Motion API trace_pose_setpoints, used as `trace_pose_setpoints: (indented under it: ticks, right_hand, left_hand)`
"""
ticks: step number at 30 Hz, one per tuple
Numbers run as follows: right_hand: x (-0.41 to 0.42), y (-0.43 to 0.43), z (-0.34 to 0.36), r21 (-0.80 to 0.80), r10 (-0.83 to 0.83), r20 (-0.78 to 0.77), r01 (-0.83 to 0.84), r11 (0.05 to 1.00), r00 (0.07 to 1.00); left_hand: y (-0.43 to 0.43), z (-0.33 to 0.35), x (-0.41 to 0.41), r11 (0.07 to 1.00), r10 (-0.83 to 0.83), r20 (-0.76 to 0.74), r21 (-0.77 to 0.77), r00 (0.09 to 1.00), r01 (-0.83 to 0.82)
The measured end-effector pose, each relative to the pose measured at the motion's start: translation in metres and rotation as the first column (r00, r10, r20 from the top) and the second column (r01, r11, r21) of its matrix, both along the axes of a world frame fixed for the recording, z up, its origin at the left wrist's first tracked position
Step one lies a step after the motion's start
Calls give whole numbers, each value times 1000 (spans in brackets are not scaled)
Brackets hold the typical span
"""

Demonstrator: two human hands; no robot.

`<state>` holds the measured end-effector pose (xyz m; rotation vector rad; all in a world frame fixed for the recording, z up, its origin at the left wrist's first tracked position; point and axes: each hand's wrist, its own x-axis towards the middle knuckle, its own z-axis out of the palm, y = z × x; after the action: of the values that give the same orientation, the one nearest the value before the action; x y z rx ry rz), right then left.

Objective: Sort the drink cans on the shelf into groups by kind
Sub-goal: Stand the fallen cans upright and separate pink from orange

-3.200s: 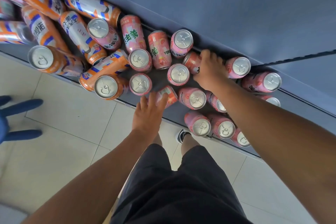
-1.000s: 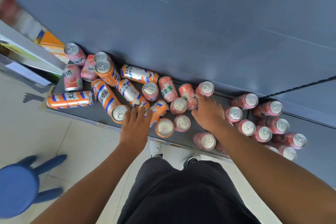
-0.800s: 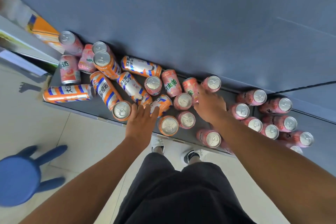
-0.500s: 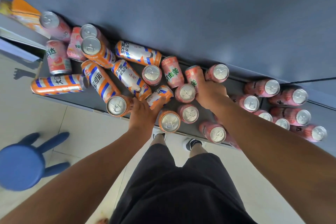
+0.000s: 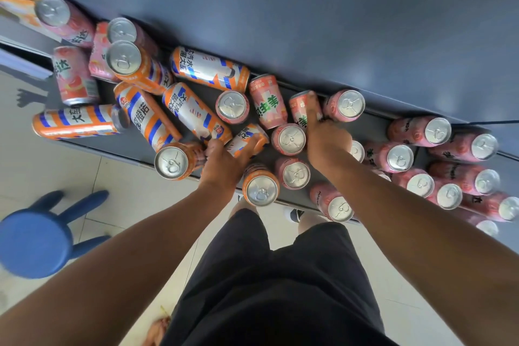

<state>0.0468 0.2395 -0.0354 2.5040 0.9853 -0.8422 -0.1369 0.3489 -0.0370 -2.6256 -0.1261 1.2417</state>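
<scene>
The work surface is a narrow dark grey shelf set against a plain blue-grey wall panel. Below it lies a pale tiled floor, with a blue stool at the left. The person stands at the shelf edge in black shorts.

Can layout:
- The left part holds the tall orange cans. Most lie on their sides at mixed angles; three stand upright. Several pink cans are mixed in at the far left.
- The right part holds the upright pink cans, packed close together with their tops facing the camera.
- In the middle, both kinds sit side by side.

Left hand: it grasps the near end of the lying orange can, one digit along each flank. This can rests on the shelf near the front edge, between two upright orange cans. Its long axis runs diagonally, with the far end pointing toward the wall and to the right.

Right hand: it holds the lying pink can. The forefinger is stretched straight along the top of the can and the remaining fingers are bent down its right flank; the thumb is hidden. This can lies mid-shelf, just beside an upright pink can at the wall. Its long axis points almost straight at the wall.
</scene>
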Motion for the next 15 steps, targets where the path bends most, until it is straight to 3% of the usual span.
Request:
trace_pose_setpoints:
  ticks: [8,15]
  right_hand:
    - [6,-5,15,65,-8,-51,11,998,999]
    - [8,-14,31,188,-34,-81,49,981,996]
  left_hand:
    - [9,26,-4,983,186,135,-19,973,-185]
    - [17,55,-10,975,220,325,-76,920,-207]
